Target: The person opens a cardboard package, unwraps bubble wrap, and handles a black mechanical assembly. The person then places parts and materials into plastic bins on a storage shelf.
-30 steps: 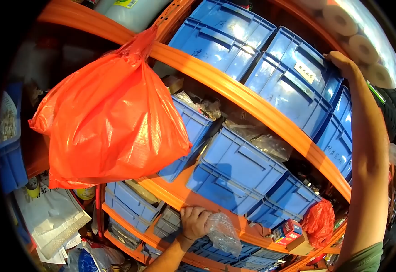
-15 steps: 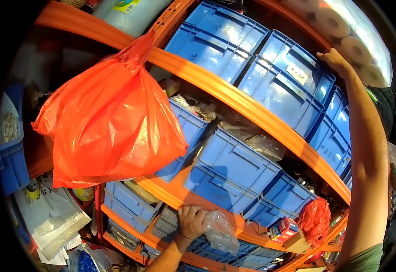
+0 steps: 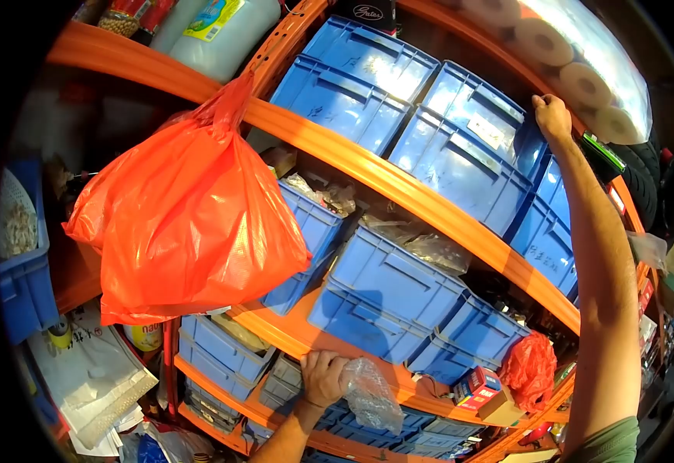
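Note:
My left hand is at the lower middle, its fingers curled over the edge of an orange shelf beam. Crumpled clear bubble wrap hangs right beside its fingers. High on the right, my right hand has its fingers bent at the upper corner of a stack of blue bins that carries a white label. What those fingers hold, if anything, is hidden. A full red plastic bag hangs from the upper shelf on the left.
Orange shelves hold more blue bins. Wrapped paper rolls stand at the top right. A small red-and-blue box sits by a red bag. White packets lie at the lower left, and a large jug is above.
The view has shifted, and the shelves and bins now appear further left and slightly lower. My right hand appears lower and further left. My left hand stays on the beam.

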A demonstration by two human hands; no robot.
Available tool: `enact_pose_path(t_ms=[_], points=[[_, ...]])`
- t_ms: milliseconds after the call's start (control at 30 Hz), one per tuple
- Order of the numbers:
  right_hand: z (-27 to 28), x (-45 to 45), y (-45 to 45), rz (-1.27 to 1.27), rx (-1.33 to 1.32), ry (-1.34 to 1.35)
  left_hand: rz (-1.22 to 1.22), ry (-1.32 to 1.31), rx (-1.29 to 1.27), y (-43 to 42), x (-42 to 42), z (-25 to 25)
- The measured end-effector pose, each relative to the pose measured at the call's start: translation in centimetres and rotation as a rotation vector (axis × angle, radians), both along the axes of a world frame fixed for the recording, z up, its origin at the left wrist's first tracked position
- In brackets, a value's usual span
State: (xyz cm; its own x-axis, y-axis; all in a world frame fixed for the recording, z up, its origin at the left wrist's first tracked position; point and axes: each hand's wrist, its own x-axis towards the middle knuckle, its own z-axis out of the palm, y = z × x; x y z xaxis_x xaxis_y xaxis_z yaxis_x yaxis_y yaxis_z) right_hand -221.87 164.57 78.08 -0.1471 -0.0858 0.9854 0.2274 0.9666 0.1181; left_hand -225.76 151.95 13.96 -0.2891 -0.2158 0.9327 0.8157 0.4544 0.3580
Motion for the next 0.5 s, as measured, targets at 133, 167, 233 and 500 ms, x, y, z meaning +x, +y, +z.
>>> enact_pose_path(t_ms=[133,167,233,500], points=[[-1.0,0.2,0.7,0.075,0.116,0.106,-0.007,-0.004,-0.004,-0.2,0.2,0.1],[-1.3,0.4,0.9,0.087,0.17,0.132,-0.003,-0.005,-0.014,-0.1,0.1,0.0],[-2.3,1.2,0.7,0.123,0.218,0.172,0.005,-0.007,-0.026,-0.3,0.1,0.0],[-4.4,4.5,0.3,0.014,0.255,0.195,-0.097,-0.052,-0.001,-0.2,0.6,0.1]])
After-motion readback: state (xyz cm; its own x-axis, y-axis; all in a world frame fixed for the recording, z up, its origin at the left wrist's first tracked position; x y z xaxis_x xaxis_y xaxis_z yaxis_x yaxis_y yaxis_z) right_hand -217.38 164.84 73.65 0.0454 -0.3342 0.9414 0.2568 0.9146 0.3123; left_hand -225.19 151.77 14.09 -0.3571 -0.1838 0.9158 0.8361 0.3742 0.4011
